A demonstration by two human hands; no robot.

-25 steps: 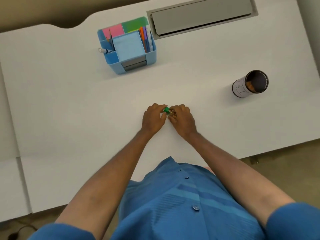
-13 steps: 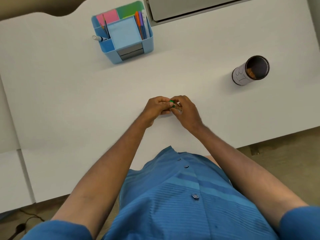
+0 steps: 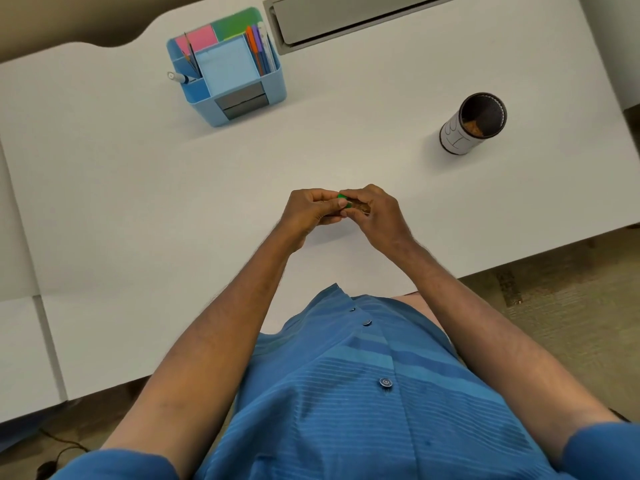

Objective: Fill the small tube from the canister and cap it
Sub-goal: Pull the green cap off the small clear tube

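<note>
Both hands meet just above the white desk (image 3: 138, 209) at its centre front. My right hand (image 3: 377, 214) grips a small clear tube (image 3: 360, 206) with brown material inside; fingers hide most of it. My left hand (image 3: 308, 211) pinches a green cap (image 3: 342, 197) at the tube's left end. How far the cap sits on the tube is hidden. The canister (image 3: 472, 124), a dark open cylinder with a white label, stands at the right, well away from both hands, with brown material showing inside.
A blue desk organiser (image 3: 228, 69) with sticky notes, pens and a marker stands at the back left. A grey recessed tray (image 3: 353, 15) runs along the back edge. The desk's front edge is near my torso; carpet floor lies to the right.
The hands stay together on the tube and cap, with fingers shifting slightly around the green cap. The camera view moved a little. The canister has not moved.
</note>
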